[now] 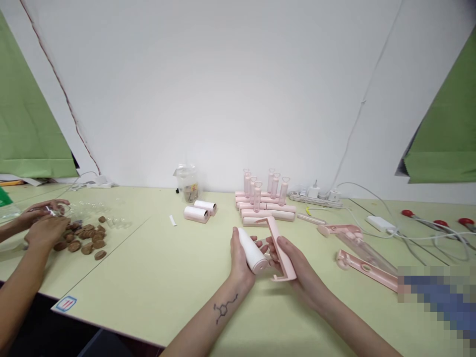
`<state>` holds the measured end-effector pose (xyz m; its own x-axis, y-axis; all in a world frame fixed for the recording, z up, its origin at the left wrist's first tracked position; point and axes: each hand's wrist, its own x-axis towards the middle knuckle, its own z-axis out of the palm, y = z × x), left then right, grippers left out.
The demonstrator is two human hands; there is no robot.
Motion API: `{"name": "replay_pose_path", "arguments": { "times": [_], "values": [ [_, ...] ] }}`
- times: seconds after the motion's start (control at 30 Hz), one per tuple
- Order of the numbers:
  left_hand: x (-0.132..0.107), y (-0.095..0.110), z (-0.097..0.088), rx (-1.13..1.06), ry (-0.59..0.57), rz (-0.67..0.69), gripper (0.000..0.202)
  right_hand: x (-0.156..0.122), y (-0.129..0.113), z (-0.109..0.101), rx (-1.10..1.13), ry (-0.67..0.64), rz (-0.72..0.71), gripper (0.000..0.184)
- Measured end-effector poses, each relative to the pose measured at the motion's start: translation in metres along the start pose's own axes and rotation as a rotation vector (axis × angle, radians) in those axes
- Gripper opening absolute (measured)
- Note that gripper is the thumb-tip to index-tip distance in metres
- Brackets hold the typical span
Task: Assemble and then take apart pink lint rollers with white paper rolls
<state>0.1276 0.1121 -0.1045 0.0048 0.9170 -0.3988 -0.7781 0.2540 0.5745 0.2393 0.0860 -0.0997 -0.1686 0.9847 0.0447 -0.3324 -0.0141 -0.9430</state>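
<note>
My left hand (241,258) is wrapped round a white roll (252,252) with a pink end, which tilts down toward me. In my right hand (297,263) is a long pink plastic holder (281,250) with short arms bent at both ends, gripped by the thumb and fingers. The roll and the holder are side by side above the table, with a narrow gap between them. Some fingers of the right hand are hidden behind the holder.
Pink rollers (267,214) with upright handles stand against the wall. Two white rolls (196,214) and a plastic bag (188,183) lie left of them. Pink parts (368,270), cables and a power strip (316,199) are right. Another person's hands (48,228) work by brown pieces (87,238).
</note>
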Motion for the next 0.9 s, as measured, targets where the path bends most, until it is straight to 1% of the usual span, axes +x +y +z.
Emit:
{"name": "replay_pose_path", "arguments": {
  "times": [0.1,0.17,0.23,0.37,0.5,0.57,0.67,0.77,0.83,0.9],
  "values": [
    [-0.002,-0.002,0.001,-0.002,-0.025,0.036,0.042,0.003,0.004,-0.005,-0.32,0.016,-0.133,0.034],
    [-0.004,-0.004,0.002,0.013,-0.048,0.049,0.04,0.005,0.008,-0.007,-0.514,0.03,-0.224,0.032],
    [-0.006,-0.006,0.002,0.049,-0.075,0.078,0.039,0.005,0.012,-0.007,-0.625,0.048,-0.29,0.03],
    [-0.01,-0.008,0.002,0.134,-0.172,0.186,0.038,0.001,0.015,-0.006,-0.67,0.051,-0.325,0.03],
    [-0.013,-0.008,0.002,0.175,-0.25,0.218,0.041,0.0,0.012,-0.008,-0.706,0.061,-0.337,0.03],
    [-0.014,-0.007,0.003,0.197,-0.273,0.212,0.043,0.001,0.011,-0.01,-0.732,0.063,-0.334,0.031],
    [-0.016,-0.007,0.004,0.233,-0.274,0.214,0.044,0.0,0.01,-0.012,-0.802,0.065,-0.318,0.03],
    [-0.017,-0.006,0.004,0.296,-0.299,0.253,0.043,0.0,0.015,-0.012,-0.887,0.096,-0.323,0.029],
    [-0.016,-0.005,0.003,0.385,-0.37,0.307,0.048,0.0,0.017,-0.014,-0.964,0.135,-0.364,0.029],
    [-0.015,-0.002,0.001,0.483,-0.441,0.361,0.061,0.001,0.014,-0.018,-1.066,0.143,-0.423,0.03]
  ]
}}
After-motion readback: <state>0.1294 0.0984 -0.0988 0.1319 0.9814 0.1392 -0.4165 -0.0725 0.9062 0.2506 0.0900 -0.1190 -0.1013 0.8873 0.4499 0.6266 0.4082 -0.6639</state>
